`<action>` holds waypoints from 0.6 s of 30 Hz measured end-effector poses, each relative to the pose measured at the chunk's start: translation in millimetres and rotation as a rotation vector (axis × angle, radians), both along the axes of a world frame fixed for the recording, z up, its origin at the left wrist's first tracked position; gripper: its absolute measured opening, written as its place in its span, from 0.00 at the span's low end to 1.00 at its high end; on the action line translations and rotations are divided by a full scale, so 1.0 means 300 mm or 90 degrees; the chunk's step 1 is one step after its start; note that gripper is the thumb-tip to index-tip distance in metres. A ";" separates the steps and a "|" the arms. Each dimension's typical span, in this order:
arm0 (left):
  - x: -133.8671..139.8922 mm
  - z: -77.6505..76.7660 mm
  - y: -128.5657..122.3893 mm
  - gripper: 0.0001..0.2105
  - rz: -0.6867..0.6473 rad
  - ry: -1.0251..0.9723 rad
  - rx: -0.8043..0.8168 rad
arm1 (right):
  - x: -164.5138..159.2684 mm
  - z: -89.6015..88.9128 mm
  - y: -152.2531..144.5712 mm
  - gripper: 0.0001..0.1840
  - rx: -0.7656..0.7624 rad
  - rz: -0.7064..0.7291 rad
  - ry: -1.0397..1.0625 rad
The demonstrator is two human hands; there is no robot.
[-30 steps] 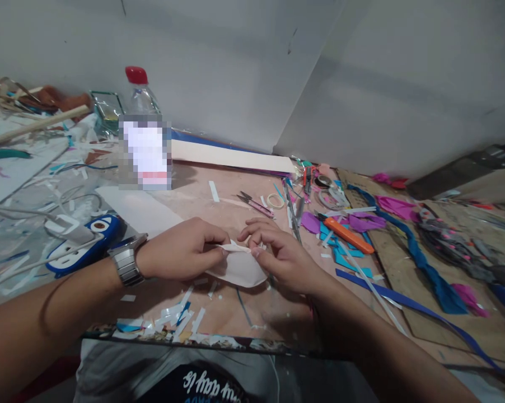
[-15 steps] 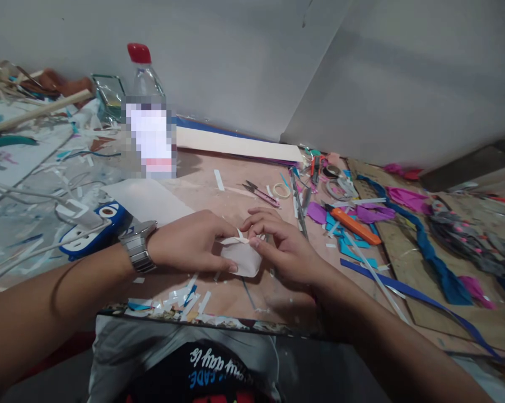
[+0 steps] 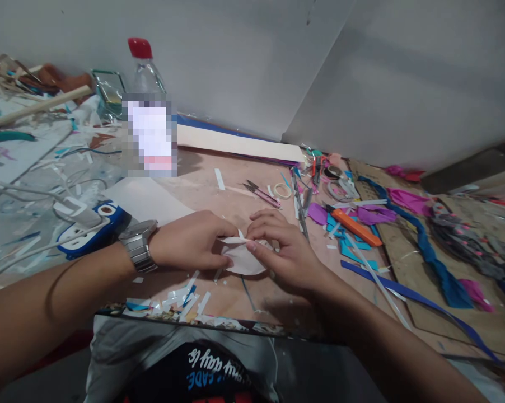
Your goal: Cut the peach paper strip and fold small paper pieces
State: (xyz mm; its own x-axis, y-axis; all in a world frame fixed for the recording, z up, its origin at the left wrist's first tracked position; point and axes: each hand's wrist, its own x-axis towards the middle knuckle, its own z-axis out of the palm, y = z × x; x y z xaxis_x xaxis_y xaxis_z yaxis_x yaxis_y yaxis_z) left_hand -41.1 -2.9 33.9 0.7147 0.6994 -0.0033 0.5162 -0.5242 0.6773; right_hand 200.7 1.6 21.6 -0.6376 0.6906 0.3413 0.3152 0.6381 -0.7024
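Note:
Between my two hands is a small piece of white paper (image 3: 246,264), creased along its top edge with a thin tab sticking up. My left hand (image 3: 197,238), with a metal watch on the wrist, pinches the paper's left side between thumb and fingers. My right hand (image 3: 284,249) grips its upper right edge, thumb and index finger together, the other fingers curled above. Fingers cover part of the paper. A larger white sheet (image 3: 152,201) lies beyond my left wrist.
Pink-handled thread snips (image 3: 261,193) and a tape roll (image 3: 283,191) lie ahead. To the right are an orange utility knife (image 3: 355,226), blue strips and cardboard (image 3: 407,280). A red-capped bottle (image 3: 140,48) and a blue power strip (image 3: 82,238) stand left. Paper scraps (image 3: 189,299) litter the near edge.
The white paper has tipped flatter and its lower edge looks more rounded. My left thumb has shifted up a little; my right fingers have moved slightly to the right.

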 end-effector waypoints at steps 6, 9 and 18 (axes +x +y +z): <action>-0.001 0.017 -0.002 0.17 -0.003 -0.077 -0.084 | -0.003 -0.001 0.002 0.04 0.052 -0.020 -0.020; -0.001 0.017 -0.006 0.16 -0.002 -0.064 -0.079 | -0.001 -0.001 -0.004 0.02 0.071 -0.037 -0.040; -0.012 0.032 0.001 0.12 0.020 -0.043 -0.052 | 0.005 -0.002 0.000 0.02 0.097 -0.062 -0.047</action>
State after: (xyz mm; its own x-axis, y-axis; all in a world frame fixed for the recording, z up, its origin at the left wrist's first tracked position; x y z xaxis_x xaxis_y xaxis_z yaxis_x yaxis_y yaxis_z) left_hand -44.6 -2.5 43.5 0.6924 0.7214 -0.0134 0.4830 -0.4496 0.7514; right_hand 202.1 1.7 20.9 -0.5978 0.6942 0.4010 0.4272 0.6991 -0.5733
